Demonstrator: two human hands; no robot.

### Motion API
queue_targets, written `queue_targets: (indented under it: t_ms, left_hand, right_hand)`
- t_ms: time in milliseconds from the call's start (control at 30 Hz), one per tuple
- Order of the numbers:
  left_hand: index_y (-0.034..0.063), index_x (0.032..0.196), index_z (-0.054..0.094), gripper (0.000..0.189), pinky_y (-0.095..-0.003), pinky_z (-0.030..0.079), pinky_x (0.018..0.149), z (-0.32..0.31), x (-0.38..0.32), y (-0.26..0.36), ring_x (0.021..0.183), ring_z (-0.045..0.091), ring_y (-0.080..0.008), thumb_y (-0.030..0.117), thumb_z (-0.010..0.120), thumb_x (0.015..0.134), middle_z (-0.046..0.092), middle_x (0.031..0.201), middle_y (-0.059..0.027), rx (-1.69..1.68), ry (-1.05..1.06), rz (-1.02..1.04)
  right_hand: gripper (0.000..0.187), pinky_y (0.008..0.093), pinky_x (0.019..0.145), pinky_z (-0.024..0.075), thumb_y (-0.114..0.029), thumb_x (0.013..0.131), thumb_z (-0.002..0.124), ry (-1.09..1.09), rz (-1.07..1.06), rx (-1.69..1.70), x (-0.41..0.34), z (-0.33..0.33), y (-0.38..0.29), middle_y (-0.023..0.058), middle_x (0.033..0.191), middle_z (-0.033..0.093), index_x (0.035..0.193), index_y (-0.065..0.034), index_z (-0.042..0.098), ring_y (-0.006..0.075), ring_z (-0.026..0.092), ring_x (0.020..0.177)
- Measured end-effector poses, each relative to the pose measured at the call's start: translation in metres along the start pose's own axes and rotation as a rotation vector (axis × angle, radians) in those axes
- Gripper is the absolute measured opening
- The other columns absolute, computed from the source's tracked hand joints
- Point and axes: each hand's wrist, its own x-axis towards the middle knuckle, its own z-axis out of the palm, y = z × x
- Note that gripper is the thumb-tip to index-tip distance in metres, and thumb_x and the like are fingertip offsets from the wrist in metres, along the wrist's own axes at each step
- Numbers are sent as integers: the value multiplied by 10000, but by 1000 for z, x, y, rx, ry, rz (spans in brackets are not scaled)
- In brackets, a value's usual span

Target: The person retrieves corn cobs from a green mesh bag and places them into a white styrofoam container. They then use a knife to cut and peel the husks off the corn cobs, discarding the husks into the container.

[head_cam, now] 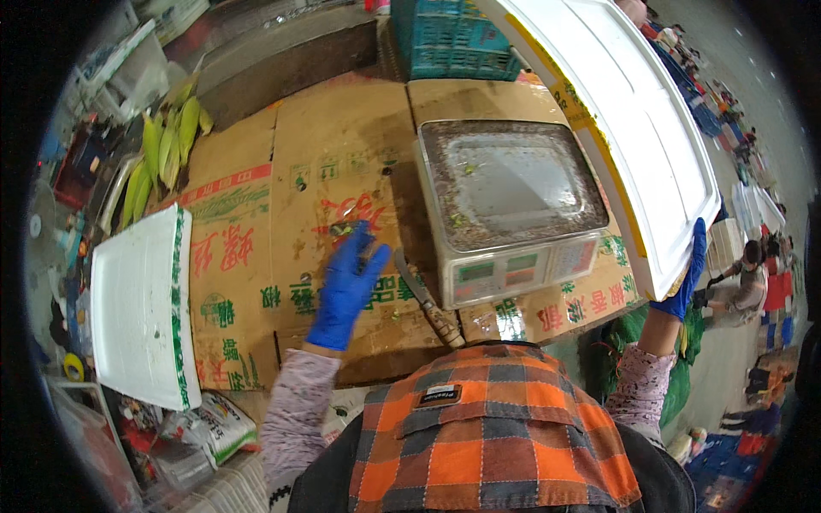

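Note:
My left hand [348, 288], in a blue glove, is over flattened cardboard [333, 128], fingers spread; a small dark object lies by its fingertips, and whether it is touched cannot be told. My right hand [687, 282], also gloved in blue, grips the near lower corner of a large white foam lid [641, 109] edged with yellow tape, tilted up at the right. Between the hands stands a weighing scale [513, 186] with a wet, dirty metal tray. A knife [431, 301] with a worn handle lies on the cardboard, left of the scale.
Another white foam lid or tray [138, 308] stands at the left edge. Corn cobs in husks [170, 144] lie at the far left. A teal plastic crate [449, 45] is behind the scale. Green net sacks [673, 391] are at the right; people [744, 282] are beyond.

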Motion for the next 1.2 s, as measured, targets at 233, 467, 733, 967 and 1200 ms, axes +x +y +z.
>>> queue_targets:
  t_ms: [233,467,733,967,1200]
  left_hand:
    - [-24,1345,521,480,-316,380,1048,98,12,34,1208,524,-211,324,486,1015,580,1314,-131,-357,-137,-98]
    - [6,1372,473,423,-366,469,955,114,34,8,1118,586,-269,257,444,1032,609,1263,-143,142,13,-86]
    - [41,1317,546,391,-376,488,958,145,63,31,1108,597,-243,291,432,1038,609,1282,-102,-631,65,-315]
    - [-3,1228,593,289,-369,526,870,190,180,12,1014,637,-230,124,451,1012,663,1144,-128,-538,-99,-227]
    - [-5,1258,574,288,-369,513,889,202,251,18,1012,633,-248,82,481,999,658,1154,-140,-67,-130,119]
  right_hand:
    - [542,359,990,494,-316,986,567,113,-62,103,7,-103,-16,136,1340,588,1401,16,458,251,624,1134]
    - [563,359,990,473,-370,1000,528,241,-52,111,1,-193,-33,137,1329,588,1395,26,455,244,611,1132]
    - [592,370,1005,464,-391,1007,509,305,-36,102,14,-256,-37,159,1357,559,1414,30,421,264,596,1153]
    - [551,375,1066,415,-321,1021,469,436,-116,-101,12,-278,-27,150,1444,472,1464,-8,373,261,524,1247]
    - [511,409,1118,379,-216,1021,425,434,-217,-458,-6,-284,-15,146,1515,381,1505,-69,349,268,458,1318]
